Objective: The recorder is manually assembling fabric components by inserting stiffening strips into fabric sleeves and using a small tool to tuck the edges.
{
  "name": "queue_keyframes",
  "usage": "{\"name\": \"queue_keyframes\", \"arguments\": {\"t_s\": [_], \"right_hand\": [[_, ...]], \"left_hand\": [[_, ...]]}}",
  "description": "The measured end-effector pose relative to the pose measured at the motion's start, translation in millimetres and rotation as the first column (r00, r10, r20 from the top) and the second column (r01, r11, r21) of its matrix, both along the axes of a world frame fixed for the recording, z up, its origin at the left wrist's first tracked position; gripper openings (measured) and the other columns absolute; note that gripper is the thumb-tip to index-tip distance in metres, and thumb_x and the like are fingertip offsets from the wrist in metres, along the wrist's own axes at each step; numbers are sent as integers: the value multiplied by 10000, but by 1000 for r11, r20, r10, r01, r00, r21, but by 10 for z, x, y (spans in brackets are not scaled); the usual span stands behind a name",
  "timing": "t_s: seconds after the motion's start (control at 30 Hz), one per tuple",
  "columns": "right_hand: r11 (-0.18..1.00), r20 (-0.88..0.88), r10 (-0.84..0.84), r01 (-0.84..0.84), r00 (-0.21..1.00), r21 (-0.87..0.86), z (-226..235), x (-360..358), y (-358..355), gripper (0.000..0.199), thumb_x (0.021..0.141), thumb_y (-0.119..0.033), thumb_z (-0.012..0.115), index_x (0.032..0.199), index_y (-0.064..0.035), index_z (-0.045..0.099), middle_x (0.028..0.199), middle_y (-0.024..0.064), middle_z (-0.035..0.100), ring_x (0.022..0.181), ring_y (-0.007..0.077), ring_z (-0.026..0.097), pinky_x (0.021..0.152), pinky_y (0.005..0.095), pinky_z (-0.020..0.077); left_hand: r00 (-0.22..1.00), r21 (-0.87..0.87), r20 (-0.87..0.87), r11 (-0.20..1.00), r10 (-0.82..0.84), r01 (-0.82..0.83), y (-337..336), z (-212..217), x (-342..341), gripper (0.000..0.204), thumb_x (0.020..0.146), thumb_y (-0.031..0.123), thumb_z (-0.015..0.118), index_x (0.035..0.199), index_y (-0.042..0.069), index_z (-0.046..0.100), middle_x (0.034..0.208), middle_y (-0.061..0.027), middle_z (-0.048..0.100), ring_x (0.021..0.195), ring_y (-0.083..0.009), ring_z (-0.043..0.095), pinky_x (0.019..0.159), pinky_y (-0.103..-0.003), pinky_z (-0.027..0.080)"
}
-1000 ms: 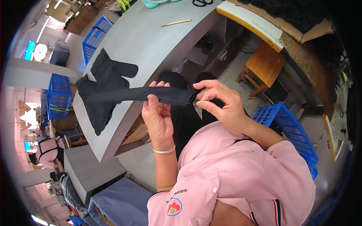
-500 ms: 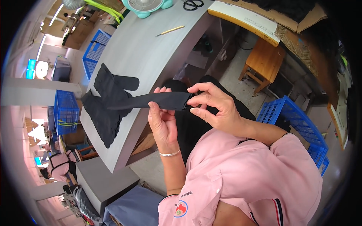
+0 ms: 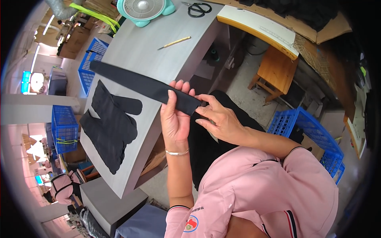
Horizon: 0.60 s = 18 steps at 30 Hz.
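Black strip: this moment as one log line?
left hand: holds black strip | right hand: at strip's end | black pieces: on table

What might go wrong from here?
The left hand grips the strip near one end, with the right hand at that end; the far end, in neither hand, might sag or swing. The black cloth lies near the edge of the table, so a nudge could tip it off.
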State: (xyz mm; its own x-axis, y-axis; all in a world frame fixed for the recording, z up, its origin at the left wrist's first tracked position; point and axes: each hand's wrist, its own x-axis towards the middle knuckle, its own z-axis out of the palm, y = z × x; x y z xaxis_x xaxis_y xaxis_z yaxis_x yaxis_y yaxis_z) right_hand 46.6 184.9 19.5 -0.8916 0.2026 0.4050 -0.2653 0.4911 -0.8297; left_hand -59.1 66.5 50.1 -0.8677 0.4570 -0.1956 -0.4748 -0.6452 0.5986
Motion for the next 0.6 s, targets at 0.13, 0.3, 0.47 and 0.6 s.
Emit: {"name": "queue_keyframes", "arguments": {"t_s": [0.13,0.3,0.47,0.6], "right_hand": [[939,204,73,1,976,-343,-266,-110,-20,339,885,-31,680,1203,50,593,1238,157,542,800,185,657,685,300,540],[915,240,275,-177,931,-361,-571,-229,-77,325,892,-36,671,1192,57,587,1218,155,542,801,179,655,665,294,542],[948,346,270,-186,899,-258,-645,-279,-153,269,864,-25,669,1118,21,594,1242,206,517,808,239,674,675,323,558],[900,185,15,-94,983,425,-615,-251,-181,239,801,-22,663,1038,-42,640,1304,236,518,789,301,670,653,356,538]], "left_hand": [[998,8,62,1000,18,-18,52,-428,-124,362,1008,167,559,1317,-2,473,1301,-168,567,1227,-296,565,1055,-460,492],[991,-74,87,992,106,-100,40,-806,-128,377,1010,208,560,1312,5,462,1273,-177,585,1185,-297,593,1024,-450,510],[982,-114,165,991,88,-69,-68,-897,-51,331,986,202,618,1244,25,511,1155,-149,646,1059,-253,655,920,-374,553],[979,-60,198,998,42,-31,-176,-891,30,281,967,162,643,1190,27,540,1039,-103,659,985,-225,672,894,-361,562]]}}
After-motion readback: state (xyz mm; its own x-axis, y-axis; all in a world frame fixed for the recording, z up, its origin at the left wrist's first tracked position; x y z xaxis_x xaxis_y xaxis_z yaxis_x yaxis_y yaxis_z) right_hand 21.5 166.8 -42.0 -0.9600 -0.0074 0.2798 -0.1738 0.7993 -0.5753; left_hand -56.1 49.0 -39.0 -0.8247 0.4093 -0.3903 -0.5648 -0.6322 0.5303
